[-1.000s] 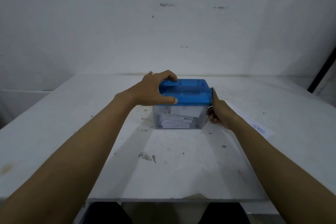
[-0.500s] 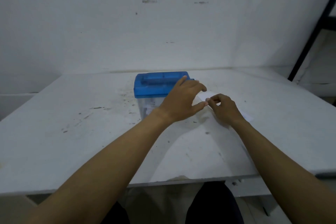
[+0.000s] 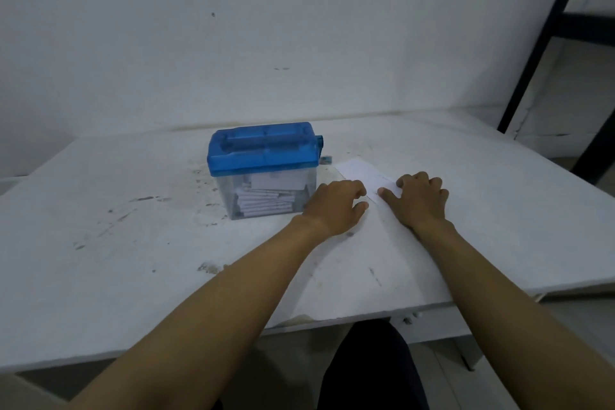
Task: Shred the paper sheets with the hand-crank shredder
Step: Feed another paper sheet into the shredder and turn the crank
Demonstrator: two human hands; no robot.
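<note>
L hand (image 3: pixel 336 206) & R hand (image 3: pixel 420 200) bent-fingered at near end of paper sheet (image 3: pixel 361 171); pinching or pressing, can't tell. Shredder (image 3: pixel 263 156) just past L knuckles. Risk: crumpling on pickup, lying flat.

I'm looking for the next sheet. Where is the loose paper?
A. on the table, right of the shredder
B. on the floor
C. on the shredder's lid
A: the paper lies flat on the table beside the shredder, under the right hand.
</note>
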